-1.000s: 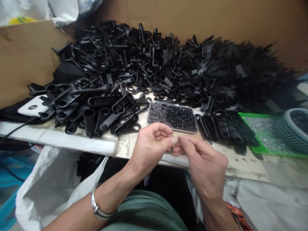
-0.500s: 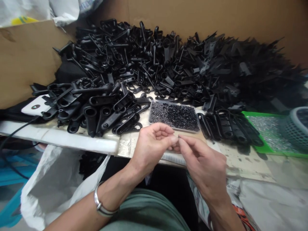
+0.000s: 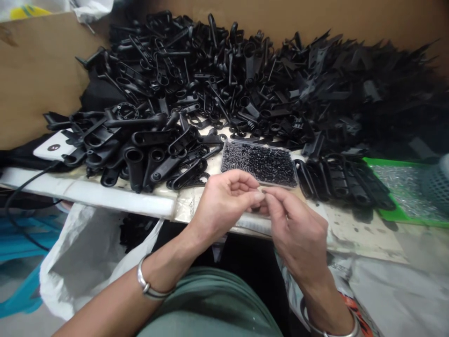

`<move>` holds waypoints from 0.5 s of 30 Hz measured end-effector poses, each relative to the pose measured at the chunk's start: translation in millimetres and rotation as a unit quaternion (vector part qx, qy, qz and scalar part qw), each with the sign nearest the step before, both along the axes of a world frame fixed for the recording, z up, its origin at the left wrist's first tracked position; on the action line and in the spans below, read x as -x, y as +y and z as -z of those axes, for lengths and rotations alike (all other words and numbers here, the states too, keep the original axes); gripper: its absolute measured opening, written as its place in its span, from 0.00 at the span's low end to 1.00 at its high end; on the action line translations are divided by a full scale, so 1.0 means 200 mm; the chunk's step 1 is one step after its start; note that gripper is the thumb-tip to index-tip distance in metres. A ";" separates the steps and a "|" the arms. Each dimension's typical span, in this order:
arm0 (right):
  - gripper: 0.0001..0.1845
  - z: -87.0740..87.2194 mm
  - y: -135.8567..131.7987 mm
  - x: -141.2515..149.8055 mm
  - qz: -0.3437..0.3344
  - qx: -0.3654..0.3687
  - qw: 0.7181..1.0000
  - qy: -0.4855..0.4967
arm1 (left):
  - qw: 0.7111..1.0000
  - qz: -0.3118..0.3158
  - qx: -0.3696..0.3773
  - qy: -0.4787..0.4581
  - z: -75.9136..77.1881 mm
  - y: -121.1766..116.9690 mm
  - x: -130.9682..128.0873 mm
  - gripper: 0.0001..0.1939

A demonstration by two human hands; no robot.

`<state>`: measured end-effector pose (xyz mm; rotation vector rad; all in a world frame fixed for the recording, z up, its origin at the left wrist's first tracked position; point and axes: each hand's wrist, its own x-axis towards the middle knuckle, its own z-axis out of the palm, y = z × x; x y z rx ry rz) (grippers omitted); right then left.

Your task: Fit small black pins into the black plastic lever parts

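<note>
My left hand and my right hand meet fingertip to fingertip at the table's front edge. Both are pinched closed. A tiny dark piece shows between the fingertips, too small to name. Just beyond them lies a clear plastic box full of small black and grey pieces. To its right, several black plastic arm-shaped parts are laid in a row. Left of the box, black parts with round end holes are heaped.
A large mound of black plastic parts rises against the cardboard wall. At right, a green tray holds small clear pieces beside a grey basket. A white device with a cable sits at left; an open white sack hangs below.
The view has shifted slightly, so the table's contents sit a little higher and further right. My hands stay together at the fingertips with only small finger movement.
</note>
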<state>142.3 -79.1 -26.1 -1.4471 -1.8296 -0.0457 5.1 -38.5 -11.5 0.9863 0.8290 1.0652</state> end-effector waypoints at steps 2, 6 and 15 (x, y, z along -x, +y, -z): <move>0.07 -0.01 0.01 0.00 0.000 0.011 1.000 0.008 | 1.000 0.007 -0.005 0.009 -0.01 0.01 0.01 0.06; 0.07 -0.01 0.00 -0.01 -0.005 0.040 0.998 0.047 | 0.993 0.011 -0.062 0.102 -0.04 0.01 0.06 0.05; 0.05 0.04 -0.06 -0.06 -0.032 0.050 0.998 -0.001 | 0.770 0.051 -0.376 0.513 0.06 -0.11 0.21 0.12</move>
